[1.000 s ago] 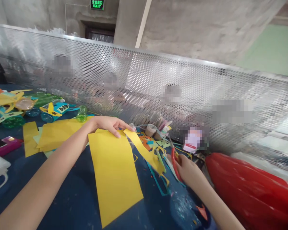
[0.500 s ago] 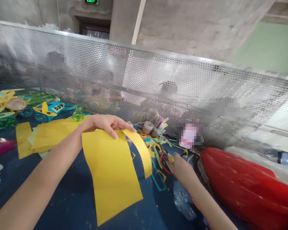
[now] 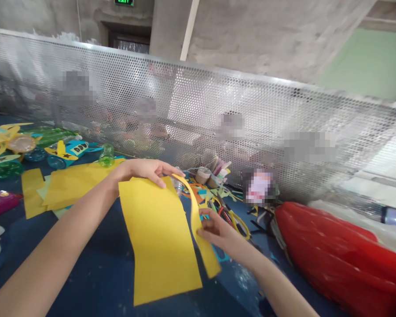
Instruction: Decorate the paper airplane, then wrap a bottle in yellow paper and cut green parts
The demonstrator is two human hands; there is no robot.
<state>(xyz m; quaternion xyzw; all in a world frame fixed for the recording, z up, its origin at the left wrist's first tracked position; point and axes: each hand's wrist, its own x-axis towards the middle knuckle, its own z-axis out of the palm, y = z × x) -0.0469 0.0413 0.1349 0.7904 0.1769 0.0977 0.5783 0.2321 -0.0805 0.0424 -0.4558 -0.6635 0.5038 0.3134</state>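
2 grips, 1 yellow sheet point(image 3: 158, 237): left hand point(image 3: 145, 169) pinches its far edge, right hand point(image 3: 218, 231) closes on the cut strip point(image 3: 212, 262) hanging lengthwise below the left fingertips.

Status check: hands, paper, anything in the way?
Left hand pinches yellow sheet at its top edge. Right hand grips the cut strip. Paper scraps lie beyond, nothing between the hands.

Bare blue table point(image 3: 95, 273) near-left was open. Perforated screen point(image 3: 185, 114) walled the far side, red bag point(image 3: 333, 251) blocked right, scrap pile point(image 3: 218, 193) cluttered the middle ahead.
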